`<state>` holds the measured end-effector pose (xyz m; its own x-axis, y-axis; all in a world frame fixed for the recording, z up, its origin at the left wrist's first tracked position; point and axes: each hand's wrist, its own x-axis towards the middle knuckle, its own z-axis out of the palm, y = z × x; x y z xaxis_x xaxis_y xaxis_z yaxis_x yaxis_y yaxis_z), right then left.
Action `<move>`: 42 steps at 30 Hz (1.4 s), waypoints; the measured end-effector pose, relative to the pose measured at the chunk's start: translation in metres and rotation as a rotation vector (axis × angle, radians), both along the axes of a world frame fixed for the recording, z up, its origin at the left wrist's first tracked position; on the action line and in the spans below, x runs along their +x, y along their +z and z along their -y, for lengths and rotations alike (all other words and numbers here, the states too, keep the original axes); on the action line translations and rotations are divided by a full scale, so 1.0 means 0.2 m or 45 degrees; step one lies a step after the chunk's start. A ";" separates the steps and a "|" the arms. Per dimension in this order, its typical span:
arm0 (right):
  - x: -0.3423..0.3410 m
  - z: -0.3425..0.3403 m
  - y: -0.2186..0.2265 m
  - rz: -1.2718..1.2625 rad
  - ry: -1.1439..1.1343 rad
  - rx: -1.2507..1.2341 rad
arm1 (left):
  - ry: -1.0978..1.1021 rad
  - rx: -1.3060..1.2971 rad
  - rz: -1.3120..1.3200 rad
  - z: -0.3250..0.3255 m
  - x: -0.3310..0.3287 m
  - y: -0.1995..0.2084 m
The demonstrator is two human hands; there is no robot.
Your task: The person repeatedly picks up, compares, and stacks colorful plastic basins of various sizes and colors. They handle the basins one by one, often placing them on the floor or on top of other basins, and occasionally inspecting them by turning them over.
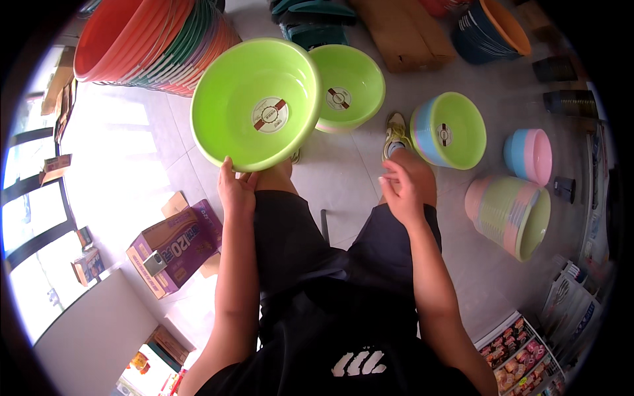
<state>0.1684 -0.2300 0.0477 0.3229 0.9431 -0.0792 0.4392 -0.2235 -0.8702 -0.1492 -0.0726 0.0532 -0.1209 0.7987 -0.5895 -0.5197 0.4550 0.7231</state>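
My left hand (236,191) grips the near rim of a large lime-green plastic basin (228,86), its thumb over the edge and its other fingers partly hidden below. A round label sits on the basin's inner bottom. Behind its right edge, partly covered, stands another green basin (360,72) with a similar label. My right hand (402,191) hovers over my right knee, holding nothing, its fingers apart and slightly bent. Just past that knee is a stack of smaller basins (465,142), green on top with blue below.
Nested red, green and orange tubs (152,46) fill the far left. An open purple carton (185,247) lies at left. On the right are pink-and-blue basins (538,155), a sideways stack of pastel basins (502,211) and dark buckets (485,36). Flattened cardboard (409,36) lies at the back.
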 end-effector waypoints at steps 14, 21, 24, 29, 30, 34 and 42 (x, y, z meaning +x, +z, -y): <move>0.47 0.59 -0.20 -0.101 -0.849 0.234 | -0.272 -0.084 -0.049 -0.43 0.61 -0.37; 0.60 0.75 -0.39 0.063 -0.890 -0.293 | -0.629 0.059 -0.392 -0.45 0.79 -0.65; 0.67 0.75 -0.53 0.027 -0.914 -0.378 | -0.491 -0.017 -0.193 -0.46 0.82 -0.76; 0.88 0.58 -0.69 0.177 -0.744 -0.496 | -0.633 -0.141 -0.618 -0.49 0.83 -0.88; 0.93 0.52 -0.74 0.378 -0.681 -0.496 | -0.712 -0.138 -0.802 -0.50 0.82 -0.90; 1.08 0.30 -0.87 0.863 -0.493 -0.512 | -1.008 -0.157 -1.251 -0.48 0.80 -0.94; 1.19 -0.10 -1.02 0.995 -0.244 -0.884 | -0.939 -0.342 -1.121 -0.48 0.87 -0.97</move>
